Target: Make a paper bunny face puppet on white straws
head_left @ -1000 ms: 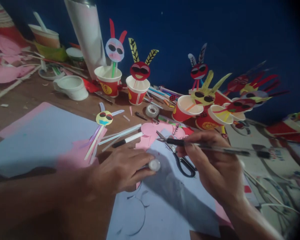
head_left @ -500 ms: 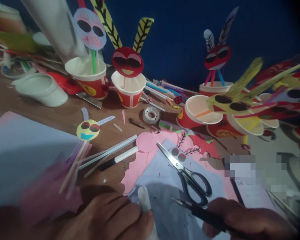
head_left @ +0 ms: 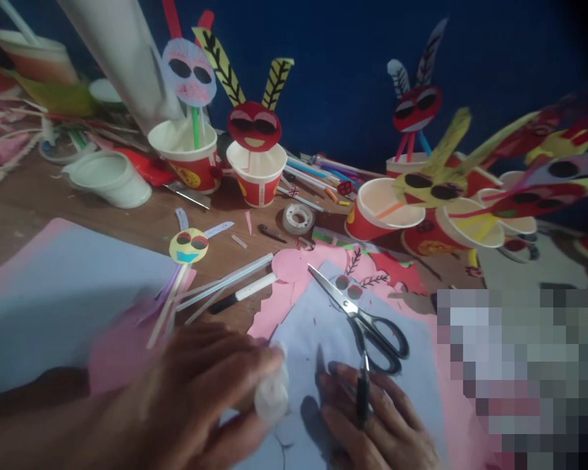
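My left hand [head_left: 210, 398] is closed around a whitish, rounded tube-like thing [head_left: 273, 391] above the pale blue paper [head_left: 298, 339]. My right hand [head_left: 382, 418] rests low over the same paper, fingers loosely curled, with a black pen-like tool [head_left: 362, 398] between them. Its pointed metal tip angles up beside the handles of black-handled scissors [head_left: 360, 316], which lie with the blades slightly parted. Near the blades are cut-out eyes [head_left: 349, 287] and black-veined pink antenna pieces [head_left: 370, 277]. Dark curved lines mark the paper between my hands.
Paper cups [head_left: 257, 173] holding paper insect faces on straws line the back. A yellow face [head_left: 189, 245] on sticks lies left. A tape roll [head_left: 298, 219], a marker [head_left: 245, 292], a pink disc [head_left: 290, 266] and a tilted white cup [head_left: 110, 177] are around. A pixelated patch covers the right.
My right hand has moved left and turned, so the pen-like tool now points up instead of left. My left hand has lifted and tilted the whitish thing. The view has shifted slightly.
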Demonstrator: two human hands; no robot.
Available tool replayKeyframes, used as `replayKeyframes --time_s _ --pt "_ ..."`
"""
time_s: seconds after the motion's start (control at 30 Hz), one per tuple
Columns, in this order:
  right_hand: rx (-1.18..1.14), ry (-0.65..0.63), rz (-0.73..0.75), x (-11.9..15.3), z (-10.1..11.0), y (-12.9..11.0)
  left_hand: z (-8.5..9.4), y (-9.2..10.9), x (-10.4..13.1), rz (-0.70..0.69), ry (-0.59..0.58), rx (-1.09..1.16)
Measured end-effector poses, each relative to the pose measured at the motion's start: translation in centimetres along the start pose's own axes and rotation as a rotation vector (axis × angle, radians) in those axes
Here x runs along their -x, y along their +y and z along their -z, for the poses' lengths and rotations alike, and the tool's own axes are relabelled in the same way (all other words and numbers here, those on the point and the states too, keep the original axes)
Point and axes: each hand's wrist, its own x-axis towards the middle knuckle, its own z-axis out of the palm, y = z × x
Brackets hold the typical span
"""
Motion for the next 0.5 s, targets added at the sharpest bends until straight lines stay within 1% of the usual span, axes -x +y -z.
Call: replayKeyframes --time_s 0.1,0.13,0.27,0.37,0.43,0.5 --pt "0.044 0.028 0.052 0.8 -0.8 -0.1 1.0 -0.1 0.0 0.088 0.118 -0.02" --pt "0.06 0.037 0.056 1.0 -1.0 -0.2 1.3 0.0 0.1 0.095 0.151 -0.018" --pt "0.128 0.024 0.028 1.6 -1.5 -1.1 2.0 0.6 1.2 0.1 0.212 -0.005" --pt "0.144 0.044 -0.007 1.7 -1.6 -2.2 1.8 1.2 2.1 0.091 0.233 -0.005" --pt "0.153 0.058 -0.045 1.8 -1.5 -3.0 1.3 1.5 2.6 0.067 0.241 0.006" --pt "0.174 0.057 -0.076 1.9 -1.5 -3.7 0.7 1.7 2.7 0.065 0.225 0.007"
